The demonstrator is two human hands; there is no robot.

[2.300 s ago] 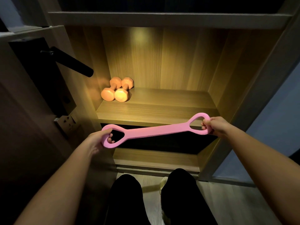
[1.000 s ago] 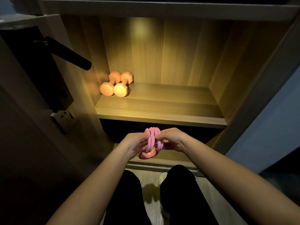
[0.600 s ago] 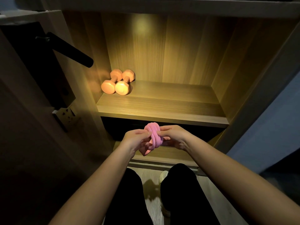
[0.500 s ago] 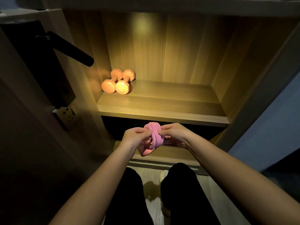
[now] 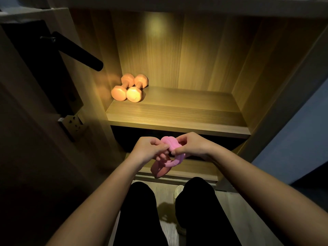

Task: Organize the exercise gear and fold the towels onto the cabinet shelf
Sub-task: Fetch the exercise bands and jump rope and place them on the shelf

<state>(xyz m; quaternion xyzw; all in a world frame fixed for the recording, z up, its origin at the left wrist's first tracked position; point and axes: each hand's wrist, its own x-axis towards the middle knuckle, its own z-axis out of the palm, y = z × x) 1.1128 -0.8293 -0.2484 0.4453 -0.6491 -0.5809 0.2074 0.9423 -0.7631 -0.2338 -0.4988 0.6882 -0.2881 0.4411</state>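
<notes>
A pink resistance band (image 5: 169,155) is bunched into a coil between both hands, in front of and below the lit cabinet shelf (image 5: 177,119). My left hand (image 5: 148,150) pinches its left side. My right hand (image 5: 190,146) grips its right side, and one loop handle hangs below the fingers. Two orange dumbbells (image 5: 130,87) lie side by side at the shelf's back left corner. No towels are in view.
An open door with a black lever handle (image 5: 78,50) and a metal latch plate (image 5: 72,121) stands close on the left. A lower shelf (image 5: 195,168) sits under the hands. My legs in black trousers (image 5: 140,215) stand on a pale floor. A blue wall (image 5: 298,139) is at right.
The band was stretched full length between my hands; it is now folded into a tight bundle. In the last half second one loop has dropped below my fingers.
</notes>
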